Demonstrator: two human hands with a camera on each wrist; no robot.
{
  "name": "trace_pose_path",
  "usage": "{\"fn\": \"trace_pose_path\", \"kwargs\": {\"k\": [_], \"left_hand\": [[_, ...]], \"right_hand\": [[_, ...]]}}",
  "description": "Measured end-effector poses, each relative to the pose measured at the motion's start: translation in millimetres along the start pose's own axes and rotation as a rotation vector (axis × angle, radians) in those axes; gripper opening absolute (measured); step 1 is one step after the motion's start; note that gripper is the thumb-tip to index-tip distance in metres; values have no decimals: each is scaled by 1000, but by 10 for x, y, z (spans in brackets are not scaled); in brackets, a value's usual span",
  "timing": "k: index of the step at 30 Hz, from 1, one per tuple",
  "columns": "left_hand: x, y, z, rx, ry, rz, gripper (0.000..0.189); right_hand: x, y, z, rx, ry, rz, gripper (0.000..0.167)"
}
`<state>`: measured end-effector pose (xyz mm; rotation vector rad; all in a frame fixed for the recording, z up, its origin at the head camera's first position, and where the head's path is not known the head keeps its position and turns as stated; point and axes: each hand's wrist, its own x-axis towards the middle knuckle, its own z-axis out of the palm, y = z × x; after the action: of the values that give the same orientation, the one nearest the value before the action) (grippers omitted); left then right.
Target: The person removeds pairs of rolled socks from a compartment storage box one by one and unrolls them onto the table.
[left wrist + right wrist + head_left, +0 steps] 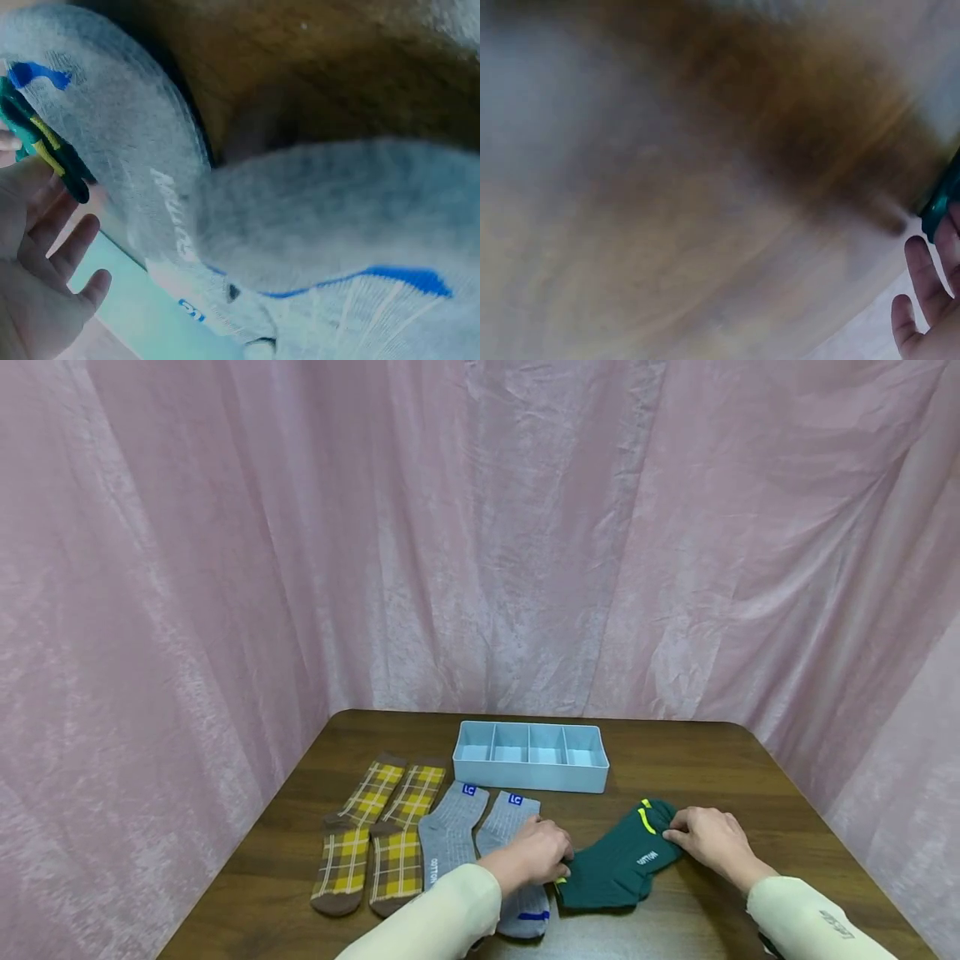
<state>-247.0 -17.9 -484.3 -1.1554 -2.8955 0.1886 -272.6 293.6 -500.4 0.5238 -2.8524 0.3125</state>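
Dark green socks [611,868] with yellow bands and a white "COTTON" label lie slantwise at the table's right front, one largely over the other. My left hand [534,853] pinches their near left end between thumb and fingertips, the wrist passing over a grey sock. At the far right end my right hand [712,839] pinches the green fabric by its edge. In the left wrist view, the yellow-striped green end [46,146] sits at the thumb and forefinger, the other fingers [79,251] spread apart. Only a strip of green fabric [941,199] shows by the right fingers.
Two grey socks [450,835] with blue "LC" tags lie left of the green ones, partly under my left arm. Farther left are two yellow-and-brown plaid socks [397,860]. A light blue four-section box [528,775] stands at the back of the wooden table [675,760].
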Motion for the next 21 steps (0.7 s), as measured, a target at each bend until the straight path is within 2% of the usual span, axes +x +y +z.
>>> {"fn": "trace_pose_path", "kwargs": {"k": [2, 4, 7, 9, 12, 16, 18, 21], "left_hand": [[-2, -26, 17, -54, 3, -25, 20], [-13, -42, 39, -95, 24, -36, 22], [-48, -16, 51, -162, 57, -36, 30], [-81, 31, 48, -194, 74, -26, 35], [-129, 119, 43, -212, 65, -7, 39], [-139, 188, 69, -168, 36, 7, 39], [-117, 199, 69, -119, 34, 3, 39], [-73, 198, 46, -58, 24, -11, 39]], "right_hand": [[-19, -3, -1, -4, 8, -1, 11], [-25, -6, 6, -5, 63, -43, 12], [-6, -16, 2, 10, 160, -178, 18], [17, -17, -9, 36, 175, -282, 23], [18, -12, -25, 71, 55, -353, 29], [-37, 50, -49, 114, -149, -273, 34], [-65, 97, -70, 125, -198, -229, 38], [-100, 155, -97, 139, -210, -187, 43]]}}
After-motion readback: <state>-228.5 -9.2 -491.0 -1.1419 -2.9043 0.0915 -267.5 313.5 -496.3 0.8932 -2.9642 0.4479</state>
